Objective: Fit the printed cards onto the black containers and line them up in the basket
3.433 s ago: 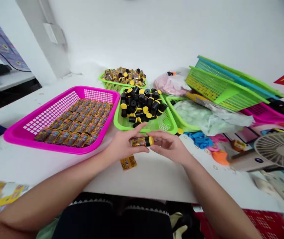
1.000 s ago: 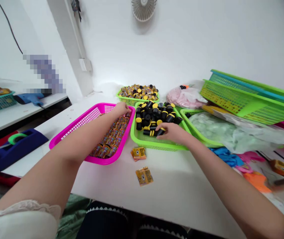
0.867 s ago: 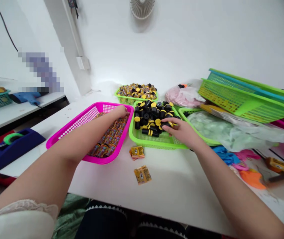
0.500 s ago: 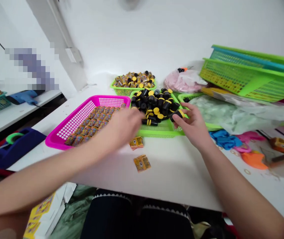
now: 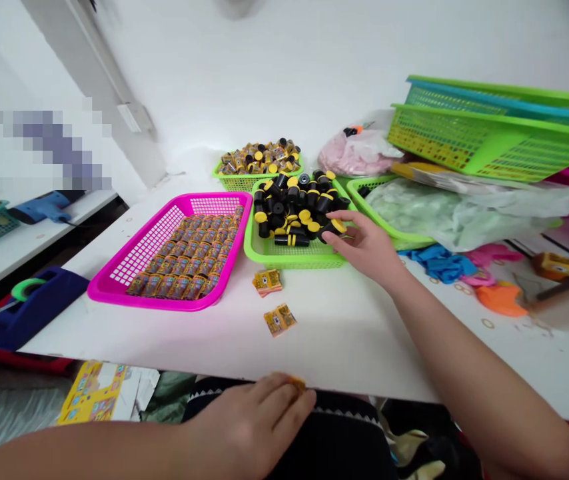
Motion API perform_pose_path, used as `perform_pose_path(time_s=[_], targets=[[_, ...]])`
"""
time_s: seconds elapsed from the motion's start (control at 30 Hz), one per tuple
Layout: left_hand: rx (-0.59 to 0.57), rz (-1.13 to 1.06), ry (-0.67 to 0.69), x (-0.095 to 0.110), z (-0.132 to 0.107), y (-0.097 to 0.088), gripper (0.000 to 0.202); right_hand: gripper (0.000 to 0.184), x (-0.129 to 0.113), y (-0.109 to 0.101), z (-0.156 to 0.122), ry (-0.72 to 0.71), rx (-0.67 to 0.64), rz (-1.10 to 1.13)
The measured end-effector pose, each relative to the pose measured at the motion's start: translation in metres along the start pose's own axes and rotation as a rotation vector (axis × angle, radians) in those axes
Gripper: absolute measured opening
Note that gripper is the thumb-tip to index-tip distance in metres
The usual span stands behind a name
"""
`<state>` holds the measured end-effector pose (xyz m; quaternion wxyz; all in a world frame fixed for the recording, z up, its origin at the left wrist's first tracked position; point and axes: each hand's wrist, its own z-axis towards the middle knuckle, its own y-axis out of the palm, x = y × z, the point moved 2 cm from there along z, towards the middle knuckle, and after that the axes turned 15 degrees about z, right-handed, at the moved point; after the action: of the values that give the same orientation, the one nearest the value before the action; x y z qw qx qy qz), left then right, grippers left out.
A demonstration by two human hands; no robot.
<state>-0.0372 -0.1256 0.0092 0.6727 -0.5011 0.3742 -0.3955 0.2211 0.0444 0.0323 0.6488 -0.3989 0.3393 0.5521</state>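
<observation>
Head view: your right grip (image 5: 367, 250) pinches a black container with a yellow cap (image 5: 336, 229) at the green basket (image 5: 294, 261); more black containers (image 5: 277, 208) lie just left of that grip. Your left grip (image 5: 254, 420), low by the tabletop's (image 5: 364, 340) near edge, is closed on a yellow-orange piece (image 5: 296, 383), mostly hidden by fingers. Printed stack (image 5: 267, 281) and single printed piece (image 5: 280, 320) sit ahead of the left grip. I'd lift the container straight up, clear of its neighbours; pinch the yellow-orange piece lightly, it looks likely to crease.
</observation>
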Motion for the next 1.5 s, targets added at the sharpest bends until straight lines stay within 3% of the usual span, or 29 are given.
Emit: perform_pose_path(time_s=[0.1, 0.2, 0.3, 0.43, 0.57, 0.67, 0.8, 1.03, 1.13, 1.3, 1.5], targets=[[0.176, -0.446, -0.18, -0.033, 0.032, -0.031, 0.029, 0.036, -0.003, 0.003, -0.001, -0.036, 0.034, 0.034], [0.469, -0.873, -0.449, -0.071, 0.071, -0.037, 0.011, 0.033, -0.005, 0.005, -0.002, -0.029, 0.046, 0.15], [0.593, -1.235, -0.643, -0.098, 0.099, -0.018, 0.026, 0.033, -0.006, 0.004, -0.003, -0.036, 0.01, 0.305], [0.471, -1.512, -0.76, -0.114, 0.108, 0.02, 0.047, 0.029, -0.007, 0.007, -0.007, 0.009, -0.059, 0.57], [0.439, -1.63, -0.733, -0.118, 0.099, 0.038, 0.04, 0.026, -0.007, 0.018, -0.014, 0.046, -0.16, 0.699], [0.492, -1.689, -0.73, -0.12, 0.094, 0.037, 0.047, 0.024, -0.005, 0.025, -0.019, 0.024, -0.22, 0.721], [0.497, -1.655, -0.712, -0.121, 0.093, 0.032, 0.057, 0.024, -0.003, 0.026, -0.021, 0.005, -0.198, 0.73], [0.471, -1.627, -0.738, -0.119, 0.095, 0.041, 0.035, 0.025, -0.008, 0.027, -0.025, -0.045, -0.22, 0.695], [0.453, -1.632, -0.763, -0.119, 0.095, 0.043, 0.045, 0.022, -0.006, 0.028, -0.027, -0.083, -0.214, 0.672], [0.446, -1.666, -0.763, -0.119, 0.093, 0.039, 0.08, 0.019, -0.003, 0.027, -0.028, -0.064, -0.219, 0.689], [0.461, -1.678, -0.759, -0.119, 0.092, 0.041, 0.063, 0.018, -0.004, 0.03, -0.026, 0.055, -0.191, 0.696]])
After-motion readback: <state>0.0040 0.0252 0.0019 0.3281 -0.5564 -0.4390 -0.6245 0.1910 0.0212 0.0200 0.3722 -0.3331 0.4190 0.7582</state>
